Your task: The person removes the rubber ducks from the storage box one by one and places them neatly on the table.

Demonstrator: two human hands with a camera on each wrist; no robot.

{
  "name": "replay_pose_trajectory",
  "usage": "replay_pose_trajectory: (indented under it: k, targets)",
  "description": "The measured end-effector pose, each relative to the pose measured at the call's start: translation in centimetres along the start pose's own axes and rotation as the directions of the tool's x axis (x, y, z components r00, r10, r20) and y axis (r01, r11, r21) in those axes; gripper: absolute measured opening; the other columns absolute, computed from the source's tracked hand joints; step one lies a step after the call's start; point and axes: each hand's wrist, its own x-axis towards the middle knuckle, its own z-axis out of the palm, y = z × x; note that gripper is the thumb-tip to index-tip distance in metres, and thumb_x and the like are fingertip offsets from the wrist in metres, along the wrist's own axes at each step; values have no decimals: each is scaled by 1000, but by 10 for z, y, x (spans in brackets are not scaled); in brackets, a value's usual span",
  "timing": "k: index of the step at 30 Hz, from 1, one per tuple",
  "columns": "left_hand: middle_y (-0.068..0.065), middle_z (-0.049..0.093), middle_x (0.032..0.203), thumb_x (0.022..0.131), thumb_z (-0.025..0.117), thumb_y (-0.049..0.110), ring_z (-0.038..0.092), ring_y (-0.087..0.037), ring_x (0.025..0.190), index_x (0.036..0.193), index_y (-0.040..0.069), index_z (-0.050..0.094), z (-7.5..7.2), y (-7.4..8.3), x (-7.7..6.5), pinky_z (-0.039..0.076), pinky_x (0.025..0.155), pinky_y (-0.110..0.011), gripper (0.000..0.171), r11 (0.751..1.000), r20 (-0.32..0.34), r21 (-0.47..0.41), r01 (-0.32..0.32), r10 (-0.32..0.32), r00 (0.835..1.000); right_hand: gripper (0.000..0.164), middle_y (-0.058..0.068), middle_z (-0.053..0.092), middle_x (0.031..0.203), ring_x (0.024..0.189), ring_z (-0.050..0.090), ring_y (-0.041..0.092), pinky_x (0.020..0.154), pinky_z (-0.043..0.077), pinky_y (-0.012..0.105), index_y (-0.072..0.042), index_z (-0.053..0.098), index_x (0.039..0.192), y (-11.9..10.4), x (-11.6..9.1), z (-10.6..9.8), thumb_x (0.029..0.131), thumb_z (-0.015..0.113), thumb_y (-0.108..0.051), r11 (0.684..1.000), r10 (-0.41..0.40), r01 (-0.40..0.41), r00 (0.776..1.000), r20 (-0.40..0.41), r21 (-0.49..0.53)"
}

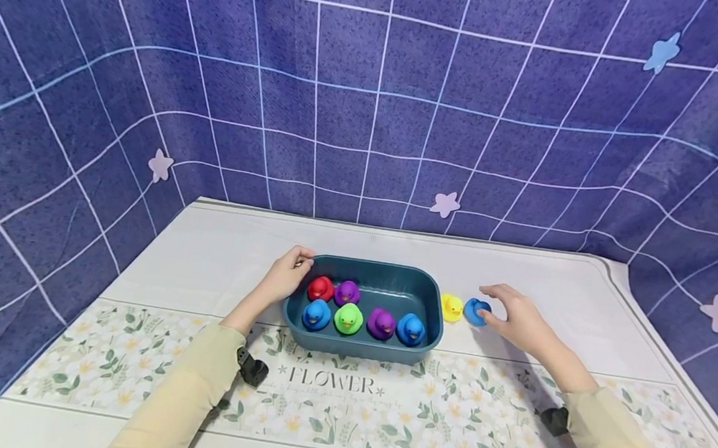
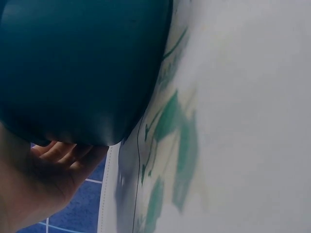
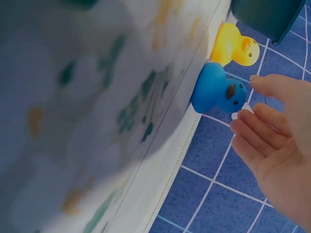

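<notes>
**Right Hand [image 1: 521, 322] Holding a Spread Grip at the Blue Duck [image 1: 472, 311]**

Governing relation: the blue duck is lying directly to the left of the right hand in the head view, at the gap between thumb and fingers. The right hand is the nearer of the two; the left hand [image 1: 285, 275] is resting well apart, beyond the bin [image 1: 360, 349].

Position of the duck: it is standing upright on the tabletop [image 1: 560, 294], right of centre in the head view, with a yellow duck [image 1: 452, 308] sitting just beside it, between it and the bin's right end. In the right wrist view, its base-to-head axis is running left to right with a slight downward slope, the head facing the hand.

Right hand pose: the forearm is slanting in from the lower right of the head view. The grip is standing spread, thumb apart from gently bent fingers, and is holding nothing. In the right wrist view, the fingertips are showing clear of the duck; in the head view, the thumb is overlapping it.

Left hand pose: the forearm is slanting up from the lower left, and the hand is touching the bin at its upper-left corner. The bin's wall is hiding part of the fingers, so whether this grip is pinching the rim cannot be told.

Bin contents: six ducks [image 1: 348, 318] are sitting inside, mainly along the left and lower parts.
</notes>
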Motion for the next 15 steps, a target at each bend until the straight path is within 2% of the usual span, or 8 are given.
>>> replay_pose_trajectory:
  k: [9,15]
  targets:
    - [-21,60,120,98,45,16,54,-34,115,119,1,53,0,-1,1,42,98,-45,27,1000,0,5,-4,4,1000,37,21,62,113,106,58,39,89,47,52,6,59,117,-6,8,-5,84,68,-7,999,-46,45,998,-44,-2]
    - [-22,60,120,98,45,15,54,-34,113,118,0,52,0,-1,1,42,98,-46,26,1000,-5,11,-10,10,1000,36,20,63,113,106,59,38,88,48,52,3,59,117,-19,17,-9,84,68,-7,995,-95,95,994,-60,-7]
